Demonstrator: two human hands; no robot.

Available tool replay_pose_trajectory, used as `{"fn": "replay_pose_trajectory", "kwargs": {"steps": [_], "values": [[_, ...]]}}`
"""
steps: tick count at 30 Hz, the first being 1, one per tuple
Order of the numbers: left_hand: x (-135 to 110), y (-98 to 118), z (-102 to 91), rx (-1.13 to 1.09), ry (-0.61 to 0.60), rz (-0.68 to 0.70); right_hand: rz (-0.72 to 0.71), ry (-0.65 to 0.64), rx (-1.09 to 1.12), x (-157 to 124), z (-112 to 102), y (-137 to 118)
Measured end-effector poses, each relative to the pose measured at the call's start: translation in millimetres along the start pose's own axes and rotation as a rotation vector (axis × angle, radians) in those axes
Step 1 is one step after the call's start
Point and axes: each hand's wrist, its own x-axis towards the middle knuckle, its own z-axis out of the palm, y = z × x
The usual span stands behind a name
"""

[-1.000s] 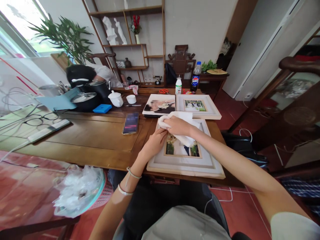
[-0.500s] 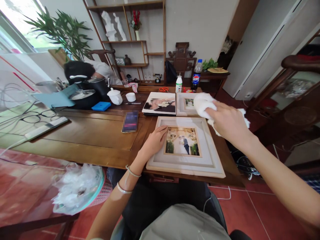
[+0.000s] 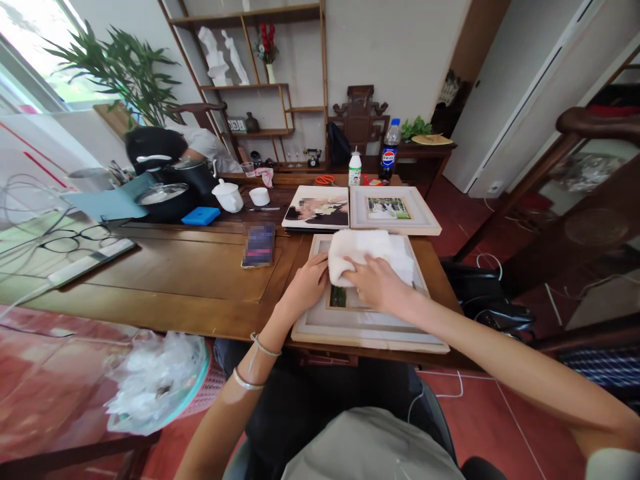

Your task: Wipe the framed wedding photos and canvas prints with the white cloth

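Observation:
A white picture frame (image 3: 320,328) with a photo inside lies flat at the table's near edge. My left hand (image 3: 309,283) rests flat on its left side, fingers stretched out and holding nothing. In my right hand (image 3: 383,283) is a folded white cloth (image 3: 350,250), pressed onto the frame's upper middle. Cloth and hand hide most of the photo. Behind it lie a second white picture frame (image 3: 426,212) and, to its left, a photo album or stack with a picture on top (image 3: 320,208).
A phone (image 3: 259,245) lies left of the frame. Farther back stand a white teapot (image 3: 228,195), a white cup (image 3: 259,196), a milk bottle (image 3: 355,169) and a cola bottle (image 3: 389,153). A bag-lined basket (image 3: 200,393) sits on the floor at left. Another person leans at the table's far left.
My right hand has brought the white cloth left and down, from above the rear frame onto the near frame. My left hand has stayed at the frame's left side.

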Motion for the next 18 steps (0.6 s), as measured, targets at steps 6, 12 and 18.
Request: {"fn": "replay_pose_trajectory", "kwargs": {"steps": [6,12,18], "values": [[-2,-3,2.7,0.016,-0.003,-0.055,-0.2,-0.129,0.088,-56,-35,-50],[-3,-2,1.8,0.034,-0.017,-0.058,-0.077,-0.029,0.214,-69,-8,-40],[-3,-4,4.0,0.053,0.004,-0.042,0.08,0.084,0.009,-32,9,31]]}}
